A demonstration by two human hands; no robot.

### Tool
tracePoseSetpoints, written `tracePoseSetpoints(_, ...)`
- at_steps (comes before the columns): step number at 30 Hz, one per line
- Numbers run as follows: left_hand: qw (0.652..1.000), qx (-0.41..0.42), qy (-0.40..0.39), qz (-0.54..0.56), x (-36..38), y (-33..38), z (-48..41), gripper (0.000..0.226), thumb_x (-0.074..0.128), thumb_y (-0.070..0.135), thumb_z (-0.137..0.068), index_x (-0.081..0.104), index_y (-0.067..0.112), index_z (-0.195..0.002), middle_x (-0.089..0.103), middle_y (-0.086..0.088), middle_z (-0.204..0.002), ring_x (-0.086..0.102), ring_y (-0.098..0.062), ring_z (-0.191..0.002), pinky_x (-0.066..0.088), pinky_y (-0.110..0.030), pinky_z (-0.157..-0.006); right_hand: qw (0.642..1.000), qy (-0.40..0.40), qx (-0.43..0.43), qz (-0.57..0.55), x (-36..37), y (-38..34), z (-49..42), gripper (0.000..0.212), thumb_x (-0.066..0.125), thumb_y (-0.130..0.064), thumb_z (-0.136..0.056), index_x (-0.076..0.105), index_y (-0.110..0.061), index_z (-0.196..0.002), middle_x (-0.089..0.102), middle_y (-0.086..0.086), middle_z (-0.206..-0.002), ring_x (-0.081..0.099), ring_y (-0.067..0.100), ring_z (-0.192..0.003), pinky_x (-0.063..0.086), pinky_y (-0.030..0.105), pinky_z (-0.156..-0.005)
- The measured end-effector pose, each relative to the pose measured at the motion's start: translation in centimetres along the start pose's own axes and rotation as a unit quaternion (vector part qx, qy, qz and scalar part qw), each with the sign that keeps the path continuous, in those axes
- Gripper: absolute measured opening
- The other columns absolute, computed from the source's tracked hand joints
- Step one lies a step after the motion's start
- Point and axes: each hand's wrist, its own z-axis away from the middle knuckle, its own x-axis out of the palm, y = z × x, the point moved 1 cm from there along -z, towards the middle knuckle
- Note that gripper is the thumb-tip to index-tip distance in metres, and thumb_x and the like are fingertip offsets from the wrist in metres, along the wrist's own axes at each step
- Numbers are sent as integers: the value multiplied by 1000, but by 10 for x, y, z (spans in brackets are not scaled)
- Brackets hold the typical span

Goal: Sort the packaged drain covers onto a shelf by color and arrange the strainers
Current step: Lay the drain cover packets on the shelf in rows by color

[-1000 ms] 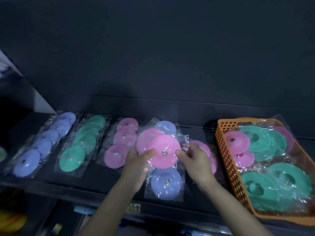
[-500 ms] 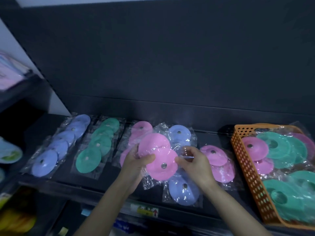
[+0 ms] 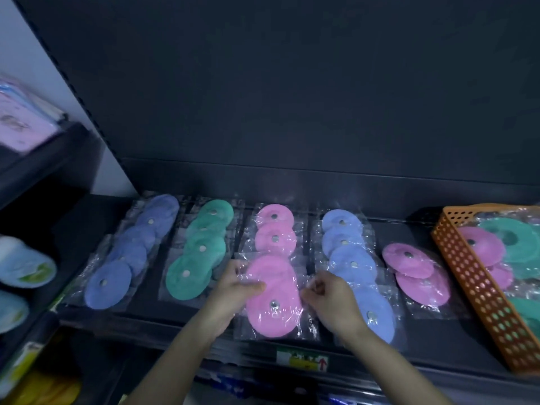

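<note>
Pink discs (image 3: 274, 290) lowered (crinkly film), left hand (image 3: 233, 290) pinching

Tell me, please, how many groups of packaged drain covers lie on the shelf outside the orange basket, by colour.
Blue: 2, left blue row and right blue row
Green: 1, green row
Pink: 2, middle pink row with the held pink pack, and right pink pair
Total: 5

Both forearms are bare up to the frame edge; the left hand (image 3: 233, 290) and right hand (image 3: 333, 302) are bare too.
</note>
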Motion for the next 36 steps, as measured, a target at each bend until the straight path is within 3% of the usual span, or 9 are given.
tracePoseSetpoints(5, 962, 115, 50, -244, 1, -3, -12, 46, 70, 11, -81, 45, 24, -118, 51, 16, -96, 53, 3, -82, 47, -14, -66, 996, 18, 20, 90, 12, 3, 5, 22, 60, -5, -75, 48, -17, -61, 60, -2, -54, 58, 19, -55, 45, 28, -53)
tracePoseSetpoints(10, 907, 221, 58, -353, -6, -6, -21, 47, 70, 21, -83, 50, 17, -126, 48, 4, -115, 45, 4, -84, 34, 4, -69, 988, 47, 7, 148, 15, 5, 4, 14, 57, -6, -78, 45, -14, -75, 50, -4, -61, 52, 22, -66, 34, 29, -56)
tracePoseSetpoints(14, 899, 216, 59, -378, -7, -5, -32, 24, 59, 20, -91, 52, 14, -114, 55, 6, -102, 52, -6, -84, 37, -2, -64, 978, 48, -5, 201, 22, 2, 5, 12, 55, -8, -82, 43, -13, -84, 52, 2, -69, 57, 30, -77, 31, 28, -58)
tracePoseSetpoints(16, 897, 198, 75, -388, -8, -2, -37, 7, 55, 16, -93, 49, 14, -96, 50, 7, -81, 47, -5, -67, 37, -6, -56, 973, 51, -10, 226, 24, -3, 5, 6, 53, -8, -83, 49, -12, -86, 63, 9, -80, 62, 31, -84, 32, 26, -59)
tracePoseSetpoints(19, 901, 182, 90, -382, -9, 0, -43, 13, 53, 14, -94, 48, 9, -83, 49, 0, -71, 45, -10, -57, 38, -12, -50, 975, 76, -9, 211, 24, -6, 4, 7, 50, -6, -85, 50, -13, -84, 67, 10, -83, 61, 28, -74, 35, 27, -57)
tracePoseSetpoints(24, 923, 155, 103, -337, -12, 5, -50, 25, 54, 19, -93, 51, 13, -116, 58, -3, -102, 57, -17, -83, 48, -33, -77, 969, 110, -17, 219, 23, -10, 2, 14, 51, -6, -86, 46, -14, -76, 51, 0, -64, 41, 14, -53, 28, 24, -52)
tracePoseSetpoints(30, 930, 117, 94, -337, -11, 9, -59, 10, 53, 19, -93, 51, 10, -89, 57, -3, -82, 49, -10, -65, 40, -27, -58, 971, 86, -12, 222, 25, -10, 3, 13, 49, -5, -83, 44, -13, -74, 58, 4, -70, 50, 23, -62, 35, 29, -54)
tracePoseSetpoints(33, 935, 95, 76, -332, -12, 7, -63, 31, 53, 15, -92, 44, 14, -62, 42, 3, -55, 37, -11, -49, 27, -26, -49, 969, 82, -20, 231, 27, -7, 8, 26, 49, -7, -83, 35, -20, -66, 54, 1, -65, 46, 22, -59, 31, 28, -54)
tracePoseSetpoints(36, 942, 82, 66, -319, -14, 5, -66, 37, 51, 7, -89, 40, 15, -54, 31, 2, -49, 29, -13, -46, 21, -25, -47, 970, 81, -18, 226, 27, -5, 8, 31, 50, -8, -83, 31, -22, -63, 51, 0, -63, 47, 23, -59, 31, 28, -54)
